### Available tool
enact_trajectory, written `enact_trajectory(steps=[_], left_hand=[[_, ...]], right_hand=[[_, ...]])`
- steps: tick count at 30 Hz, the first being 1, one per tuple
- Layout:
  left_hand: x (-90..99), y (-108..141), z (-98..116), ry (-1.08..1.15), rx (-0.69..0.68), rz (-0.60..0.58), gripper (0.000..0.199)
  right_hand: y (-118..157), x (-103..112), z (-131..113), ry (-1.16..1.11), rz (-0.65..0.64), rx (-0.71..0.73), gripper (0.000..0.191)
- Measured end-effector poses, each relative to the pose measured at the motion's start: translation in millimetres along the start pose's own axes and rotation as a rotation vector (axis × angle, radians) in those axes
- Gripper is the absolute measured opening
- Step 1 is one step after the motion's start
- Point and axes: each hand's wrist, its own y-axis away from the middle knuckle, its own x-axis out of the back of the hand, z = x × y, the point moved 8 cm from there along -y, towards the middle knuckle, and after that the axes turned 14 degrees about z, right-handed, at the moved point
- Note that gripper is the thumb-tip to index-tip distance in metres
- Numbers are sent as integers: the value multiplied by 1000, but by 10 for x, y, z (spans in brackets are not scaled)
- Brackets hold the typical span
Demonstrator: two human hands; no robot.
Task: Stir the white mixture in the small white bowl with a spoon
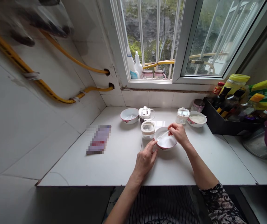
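Observation:
A white bowl with a red-patterned outside (167, 143) stands on the white counter in front of me. My right hand (177, 132) is closed on the handle of a small white spoon (163, 135), whose lower end is inside the bowl. My left hand (147, 158) touches the bowl's left rim with its fingertips. Something white lies in the bowl; I cannot make out what. Just behind and left of the bowl sits a lidded clear jar (148, 130). Another lidded jar with dark contents (145, 114) is behind that one.
At the back left is a second bowl (129, 116) with a spoon. At the back right are a lidded jar (182, 115) and a bowl of white food (197, 119). A black bin of bottles (217, 119) and a metal pot (256, 140) stand right; a blurred packet (99, 140) lies left.

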Motion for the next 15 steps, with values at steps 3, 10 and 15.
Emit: enact_trajectory(steps=[3,10,15], left_hand=[[-5,1,-8,-4,6,-7,42],[-6,12,-20,3,15,-9,41],[-4,9,-32,-4,42,-24,41]], right_hand=[[57,-67,-39,56,-60,39,17],[55,-91,-3,-61,-93,-31,16],[19,-74,37,-143,-81,-92,14]])
